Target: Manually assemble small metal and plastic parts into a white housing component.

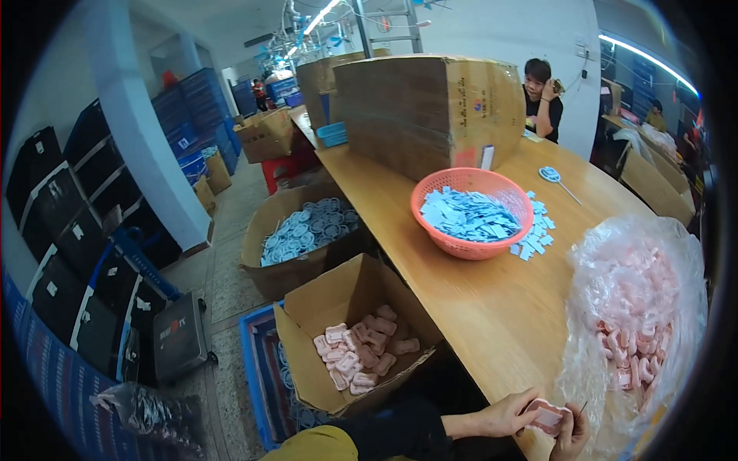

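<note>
At the table's near edge, my left hand (503,416) pinches one end of a pale pink molded plastic piece (549,419) with a darker pink middle. My right hand (570,439) closes on the other end of that piece. A thin, dark stick-like tool (584,406) pokes up from the right hand's fingers; its lower part is hidden. Beside my right hand lies a clear plastic bag (588,323) full of similar pink pieces (634,353). More pink pieces (361,349) lie in an open cardboard box (304,376) below the table, left of my hands.
A coral basket (461,247) of light blue flat pieces (473,215) stands on the wooden table (477,307), some spilled beside it. Behind are a large cardboard box (400,115) and a seated person (544,107). Another carton (265,284) holds blue-grey rings (307,230).
</note>
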